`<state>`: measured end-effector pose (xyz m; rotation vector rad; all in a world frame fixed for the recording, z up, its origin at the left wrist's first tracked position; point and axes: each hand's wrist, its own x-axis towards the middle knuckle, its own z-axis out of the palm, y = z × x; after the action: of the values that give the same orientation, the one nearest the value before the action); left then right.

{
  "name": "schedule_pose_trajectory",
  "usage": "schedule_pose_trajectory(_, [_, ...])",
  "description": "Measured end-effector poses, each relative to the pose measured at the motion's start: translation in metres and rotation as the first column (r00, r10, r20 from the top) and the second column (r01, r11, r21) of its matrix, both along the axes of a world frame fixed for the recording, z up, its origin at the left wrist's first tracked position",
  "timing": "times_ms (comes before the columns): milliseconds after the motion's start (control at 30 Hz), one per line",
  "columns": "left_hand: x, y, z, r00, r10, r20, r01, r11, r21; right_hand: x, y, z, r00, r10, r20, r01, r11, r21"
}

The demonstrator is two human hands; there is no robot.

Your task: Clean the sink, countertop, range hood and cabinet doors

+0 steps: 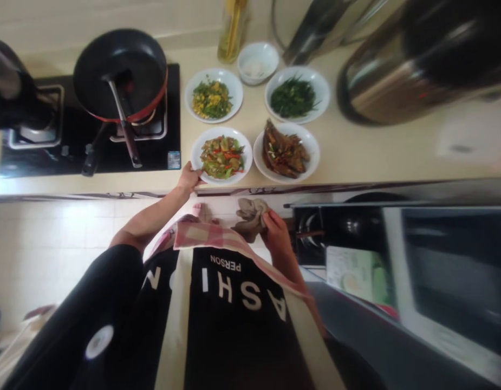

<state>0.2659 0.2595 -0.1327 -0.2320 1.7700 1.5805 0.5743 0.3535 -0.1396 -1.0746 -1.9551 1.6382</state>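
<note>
My left hand (189,177) grips the lower left rim of a white plate (197,143) of stir-fried vegetables with red pepper strips, which rests at the counter's front edge. In front of my apron, below the counter edge, my right hand (274,225) pinches a crumpled grey-brown cloth (252,214). Just right of the held plate stands a white plate with a dark braised fish (285,151). Behind these are a plate of yellow-and-green scrambled egg dish (212,98) and a plate of dark leafy greens (294,97).
A white bowl (258,62) and an oil bottle (233,32) stand at the back. On the left hob (175,108) sits a frying pan (120,65) with a spatula (122,114) across it. A large shiny appliance (388,76) stands to the right.
</note>
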Motion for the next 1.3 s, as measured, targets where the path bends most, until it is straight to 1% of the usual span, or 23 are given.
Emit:
schedule_pose_trajectory(67, [-0.001, -0.01, 0.003, 1.0, 0.013, -0.016, -0.013, 1.0, 0.008, -0.013, 0.009, 0.006, 1.0, -0.017, -0.025, 0.018, 1.0, 0.009])
schedule_pose_trajectory(133, [-0.001, -0.029, 0.008, 0.999, 0.035, -0.038, -0.033, 0.999, 0.029, -0.029, 0.018, 0.008, 0.998, -0.058, -0.036, 0.061, 0.996, 0.06])
schedule_pose_trajectory(267, [0.007, -0.085, 0.021, 0.991, 0.053, -0.12, -0.046, 0.997, 0.06, -0.073, 0.036, -0.008, 0.991, -0.121, -0.048, 0.128, 0.976, 0.176])
schedule_pose_trajectory(333, [0.017, -0.112, 0.03, 0.988, 0.067, -0.138, -0.062, 0.997, 0.038, -0.103, 0.039, -0.02, 0.998, -0.047, -0.036, 0.055, 0.965, 0.258])
schedule_pose_trajectory(367, [0.023, -0.124, 0.036, 0.987, 0.079, -0.137, -0.078, 0.997, 0.017, -0.118, 0.039, -0.026, 0.999, 0.033, -0.006, -0.03, 0.948, 0.316])
schedule_pose_trajectory(400, [0.029, -0.133, 0.041, 0.987, 0.088, -0.131, -0.09, 0.996, -0.008, -0.133, 0.038, -0.03, 0.989, 0.137, 0.054, -0.147, 0.914, 0.378])
schedule_pose_trajectory(433, [0.035, -0.141, 0.047, 0.988, 0.094, -0.126, -0.099, 0.994, -0.036, -0.148, 0.036, -0.033, 0.959, 0.246, 0.143, -0.284, 0.856, 0.431])
schedule_pose_trajectory(467, [0.041, -0.147, 0.052, 0.987, 0.102, -0.124, -0.11, 0.992, -0.063, -0.162, 0.034, -0.034, 0.904, 0.345, 0.253, -0.426, 0.777, 0.463])
schedule_pose_trajectory(533, [0.049, -0.154, 0.06, 0.983, 0.127, -0.131, -0.141, 0.985, -0.097, -0.189, 0.031, -0.031, 0.737, 0.485, 0.471, -0.673, 0.586, 0.45])
schedule_pose_trajectory(567, [0.052, -0.156, 0.064, 0.98, 0.148, -0.135, -0.162, 0.982, -0.101, -0.202, 0.03, -0.028, 0.652, 0.527, 0.546, -0.757, 0.494, 0.427])
schedule_pose_trajectory(600, [0.053, -0.157, 0.066, 0.975, 0.174, -0.136, -0.188, 0.977, -0.097, -0.214, 0.031, -0.025, 0.582, 0.555, 0.594, -0.813, 0.417, 0.407])
schedule_pose_trajectory(633, [0.054, -0.157, 0.067, 0.97, 0.199, -0.139, -0.212, 0.973, -0.087, -0.226, 0.033, -0.022, 0.535, 0.573, 0.621, -0.845, 0.36, 0.396])
schedule_pose_trajectory(667, [0.054, -0.157, 0.068, 0.967, 0.213, -0.14, -0.225, 0.971, -0.076, -0.238, 0.035, -0.018, 0.51, 0.578, 0.637, -0.86, 0.329, 0.391])
schedule_pose_trajectory(700, [0.053, -0.157, 0.068, 0.965, 0.219, -0.143, -0.23, 0.971, -0.065, -0.248, 0.038, -0.016, 0.505, 0.57, 0.648, -0.863, 0.324, 0.388])
schedule_pose_trajectory(733, [0.052, -0.157, 0.068, 0.964, 0.221, -0.147, -0.231, 0.971, -0.056, -0.256, 0.042, -0.014, 0.517, 0.546, 0.659, -0.856, 0.346, 0.385])
schedule_pose_trajectory(767, [0.051, -0.157, 0.067, 0.964, 0.221, -0.149, -0.23, 0.972, -0.049, -0.262, 0.045, -0.014, 0.543, 0.504, 0.672, -0.837, 0.39, 0.383])
schedule_pose_trajectory(867, [0.045, -0.156, 0.063, 0.964, 0.224, -0.146, -0.232, 0.972, -0.043, -0.272, 0.058, -0.018, 0.623, 0.321, 0.714, -0.729, 0.569, 0.38])
schedule_pose_trajectory(900, [0.043, -0.155, 0.06, 0.965, 0.22, -0.144, -0.228, 0.973, -0.041, -0.275, 0.064, -0.02, 0.636, 0.262, 0.726, -0.688, 0.618, 0.38])
schedule_pose_trajectory(967, [0.038, -0.153, 0.055, 0.968, 0.208, -0.142, -0.214, 0.976, -0.03, -0.281, 0.08, -0.025, 0.646, 0.166, 0.745, -0.615, 0.692, 0.379])
schedule_pose_trajectory(1067, [0.029, -0.149, 0.045, 0.972, 0.19, -0.136, -0.194, 0.981, -0.012, -0.299, 0.111, -0.027, 0.66, 0.067, 0.748, -0.511, 0.77, 0.382])
schedule_pose_trajectory(1167, [0.017, -0.141, 0.038, 0.975, 0.184, -0.12, -0.188, 0.982, -0.02, -0.315, 0.132, -0.022, 0.676, 0.025, 0.736, -0.448, 0.807, 0.384])
schedule_pose_trajectory(1233, [0.008, -0.135, 0.034, 0.98, 0.162, -0.112, -0.166, 0.986, -0.028, -0.317, 0.133, -0.019, 0.696, 0.015, 0.718, -0.438, 0.801, 0.408])
schedule_pose_trajectory(1300, [-0.001, -0.129, 0.032, 0.984, 0.131, -0.118, -0.135, 0.99, -0.031, -0.312, 0.123, -0.019, 0.716, 0.002, 0.699, -0.438, 0.781, 0.446])
